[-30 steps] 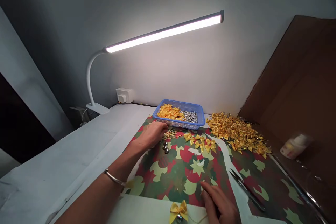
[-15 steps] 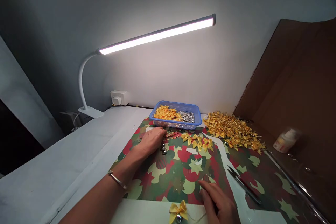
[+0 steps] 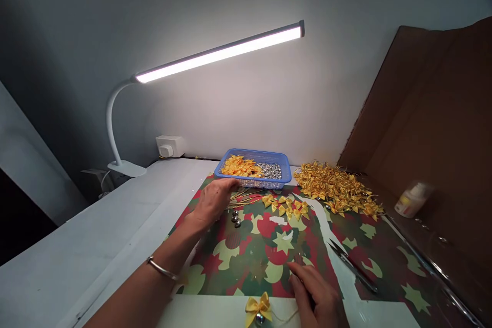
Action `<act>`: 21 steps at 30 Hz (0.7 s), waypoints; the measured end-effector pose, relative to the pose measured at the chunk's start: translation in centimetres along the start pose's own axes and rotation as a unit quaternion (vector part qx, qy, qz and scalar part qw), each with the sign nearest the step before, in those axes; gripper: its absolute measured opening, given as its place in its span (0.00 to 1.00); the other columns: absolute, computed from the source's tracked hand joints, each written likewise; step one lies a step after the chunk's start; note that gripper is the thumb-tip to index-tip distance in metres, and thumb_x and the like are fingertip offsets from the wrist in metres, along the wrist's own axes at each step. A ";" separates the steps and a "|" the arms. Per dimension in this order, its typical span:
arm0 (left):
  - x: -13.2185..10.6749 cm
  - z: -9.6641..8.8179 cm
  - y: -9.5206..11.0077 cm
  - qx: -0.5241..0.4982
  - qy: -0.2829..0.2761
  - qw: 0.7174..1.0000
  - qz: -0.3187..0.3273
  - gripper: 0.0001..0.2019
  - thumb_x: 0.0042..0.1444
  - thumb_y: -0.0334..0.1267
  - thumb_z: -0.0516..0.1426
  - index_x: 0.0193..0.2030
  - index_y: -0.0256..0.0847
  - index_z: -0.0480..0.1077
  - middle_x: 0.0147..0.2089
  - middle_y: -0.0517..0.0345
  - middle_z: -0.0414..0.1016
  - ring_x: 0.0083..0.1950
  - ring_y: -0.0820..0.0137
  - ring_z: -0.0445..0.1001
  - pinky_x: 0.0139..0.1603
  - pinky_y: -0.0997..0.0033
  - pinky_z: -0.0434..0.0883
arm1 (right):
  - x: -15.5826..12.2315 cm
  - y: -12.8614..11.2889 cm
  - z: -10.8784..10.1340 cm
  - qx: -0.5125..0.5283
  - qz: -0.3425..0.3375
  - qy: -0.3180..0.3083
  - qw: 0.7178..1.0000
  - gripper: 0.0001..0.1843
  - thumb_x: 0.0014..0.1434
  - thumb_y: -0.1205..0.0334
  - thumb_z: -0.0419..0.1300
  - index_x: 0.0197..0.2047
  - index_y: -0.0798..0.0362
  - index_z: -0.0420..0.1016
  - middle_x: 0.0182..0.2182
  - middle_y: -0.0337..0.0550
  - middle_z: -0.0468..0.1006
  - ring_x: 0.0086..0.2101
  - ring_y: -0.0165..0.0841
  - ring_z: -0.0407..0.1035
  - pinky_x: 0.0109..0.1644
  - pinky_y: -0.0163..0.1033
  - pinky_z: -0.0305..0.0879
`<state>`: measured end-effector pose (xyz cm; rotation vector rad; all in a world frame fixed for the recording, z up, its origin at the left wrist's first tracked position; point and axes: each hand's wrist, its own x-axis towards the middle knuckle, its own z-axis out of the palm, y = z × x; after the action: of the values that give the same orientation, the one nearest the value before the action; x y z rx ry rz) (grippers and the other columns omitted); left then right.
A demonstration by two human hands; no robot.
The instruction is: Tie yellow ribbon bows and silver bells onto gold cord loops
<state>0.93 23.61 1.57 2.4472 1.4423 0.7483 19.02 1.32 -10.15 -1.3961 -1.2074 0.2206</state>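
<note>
My left hand (image 3: 213, 200) reaches over the patterned mat, its fingertips pinched together just in front of the blue basket (image 3: 288, 171). Whatever is between those fingers is too small to make out. Thin gold cords (image 3: 246, 197) lie beside it, and several small silver bells (image 3: 236, 219) rest below. Close to me, my right hand (image 3: 319, 294) is low over the mat with thumb and fingers drawn together. A pale cord (image 3: 288, 319) runs up to this hand from a yellow ribbon bow (image 3: 258, 307) with a silver bell on it. The hand hides the cord's other end.
Yellow bows (image 3: 286, 207) lie loose mid-mat. The basket holds yellow bows and silver bells. A heap of gold bows (image 3: 334, 187) sits at right, near black scissors (image 3: 353, 269), a white bottle (image 3: 413, 200) and a cardboard sheet (image 3: 430, 107). A lamp (image 3: 219, 54) arches overhead.
My left hand has lifted away from the bells toward the basket's front edge, leaving the bells in plain view. My right hand stays nearly still. The whole view has shifted slightly.
</note>
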 end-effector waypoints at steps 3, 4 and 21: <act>0.4 -0.9 1.2 -0.079 0.013 0.996 -0.030 0.13 0.67 0.40 0.59 0.57 0.42 0.73 0.59 0.49 0.76 0.52 0.59 0.78 0.51 0.52 0.78 | 0.2 -0.3 0.1 0.025 0.016 0.004 1.000 0.25 0.68 0.41 0.55 0.41 0.50 0.86 0.34 0.49 0.84 0.34 0.36 0.80 0.36 0.32 0.74; 0.4 -1.4 1.7 -0.112 0.022 0.993 -0.039 0.13 0.67 0.40 0.60 0.56 0.42 0.73 0.58 0.49 0.76 0.52 0.59 0.78 0.51 0.52 0.78 | 0.2 -0.4 0.0 0.034 0.024 0.007 0.999 0.25 0.67 0.40 0.56 0.41 0.50 0.86 0.35 0.49 0.84 0.33 0.36 0.79 0.36 0.32 0.74; -16.5 -2.3 14.0 -0.623 0.059 0.760 -0.177 0.07 0.55 0.43 0.70 0.29 0.45 0.83 0.36 0.59 0.86 0.41 0.65 0.83 0.43 0.75 0.79 | 1.8 -9.7 -0.5 0.464 0.407 -0.261 0.742 0.32 0.48 0.29 0.68 0.28 0.53 0.72 0.13 0.23 0.50 0.14 0.18 0.38 0.15 0.28 0.39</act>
<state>3.91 2.18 4.05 1.0731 0.8453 1.2183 15.19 -0.15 -1.21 -0.8426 -0.6004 1.6882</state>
